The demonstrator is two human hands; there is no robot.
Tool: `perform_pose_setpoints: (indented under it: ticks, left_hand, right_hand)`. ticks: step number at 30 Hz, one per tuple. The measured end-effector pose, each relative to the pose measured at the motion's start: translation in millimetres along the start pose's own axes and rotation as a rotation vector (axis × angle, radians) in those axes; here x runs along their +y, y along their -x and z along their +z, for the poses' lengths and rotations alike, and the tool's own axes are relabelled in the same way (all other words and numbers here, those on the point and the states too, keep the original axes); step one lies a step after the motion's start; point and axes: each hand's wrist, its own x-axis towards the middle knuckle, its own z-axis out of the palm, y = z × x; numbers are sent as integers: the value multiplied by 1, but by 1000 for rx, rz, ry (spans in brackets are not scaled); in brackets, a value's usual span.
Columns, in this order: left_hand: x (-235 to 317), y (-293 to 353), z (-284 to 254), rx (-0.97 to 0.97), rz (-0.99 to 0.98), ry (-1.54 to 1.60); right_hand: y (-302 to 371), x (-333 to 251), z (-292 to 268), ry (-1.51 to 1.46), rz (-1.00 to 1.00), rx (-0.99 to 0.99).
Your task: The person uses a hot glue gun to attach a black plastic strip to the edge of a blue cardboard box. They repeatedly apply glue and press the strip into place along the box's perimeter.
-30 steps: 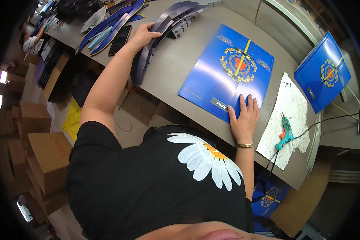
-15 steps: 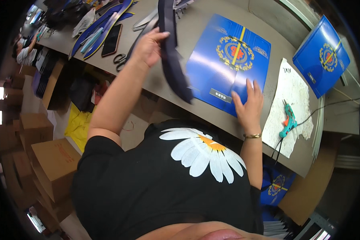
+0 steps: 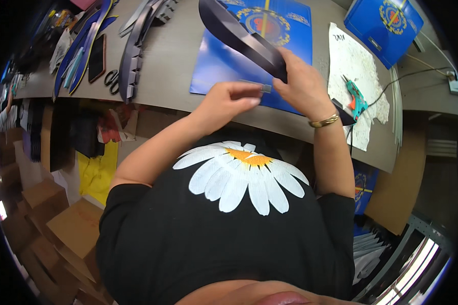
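A long dark curved strip (image 3: 239,36) is lifted over the flat blue sheet with a gold emblem (image 3: 224,66) on the grey table (image 3: 173,61). My right hand (image 3: 300,84) grips the strip near its middle. My left hand (image 3: 229,99) pinches a thin pale tab (image 3: 257,87) at the strip's edge, fingers closed on it. Both hands meet above the sheet's near edge. A gold bracelet sits on my right wrist.
A teal glue gun (image 3: 355,99) lies on white paper (image 3: 351,61) at the right, its cord running off. A blue box (image 3: 387,25) stands far right. More dark strips (image 3: 132,56), scissors (image 3: 112,81) and a phone (image 3: 96,58) lie left. Cardboard boxes (image 3: 61,223) sit below.
My left hand carried the dark strip from the left pile over to the blue sheet. My right hand left the sheet and took hold of the strip; the left now pinches a tab.
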Motion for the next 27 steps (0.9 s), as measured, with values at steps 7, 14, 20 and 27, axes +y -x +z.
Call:
perform_pose_setpoints:
  ticks: [7, 14, 20, 27]
  left_hand:
    - [41, -15, -34, -96, 766, -1454]
    - [28, -23, -41, -204, 802, -1419]
    - [38, -16, -38, -315, 628, -1231]
    - [51, -9, -41, -443, 600, -1089]
  right_hand:
    - [24, 7, -15, -203, -191, -291]
    - [42, 20, -20, -159, -90, -176]
    - [43, 25, -38, -423, 79, -369]
    - [41, 32, -42, -427, 64, -412]
